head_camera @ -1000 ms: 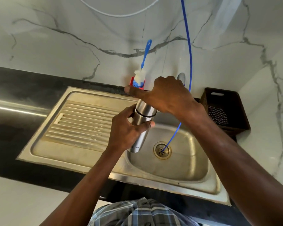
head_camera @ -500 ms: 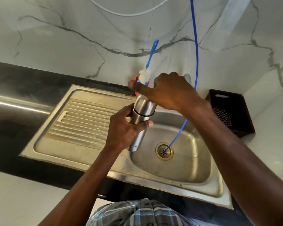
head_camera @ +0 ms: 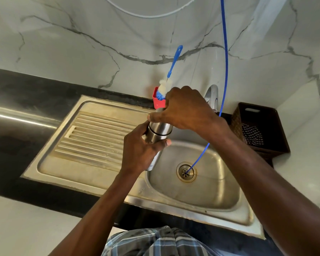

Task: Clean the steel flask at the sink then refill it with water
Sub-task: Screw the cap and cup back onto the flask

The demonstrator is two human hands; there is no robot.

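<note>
Head view puts the cylindrical brushed-steel flask between my two hands, held in the air over the left rim of the stainless-steel sink, above the seam where the ribbed drainboard meets the basin. My left hand wraps the flask's body from the left, fingers curled round it and the thumb lying across the front just under the dark ring. My right hand sits on top, fingers curled down over the cap end, gripping it; the cap itself is hidden under the palm. The flask tilts, top leaning away from me towards the back wall. Behind it, at the bench's back edge, a blue-handled bottle brush stands in a small red holder. A thin blue hose hangs into the drain.
</note>
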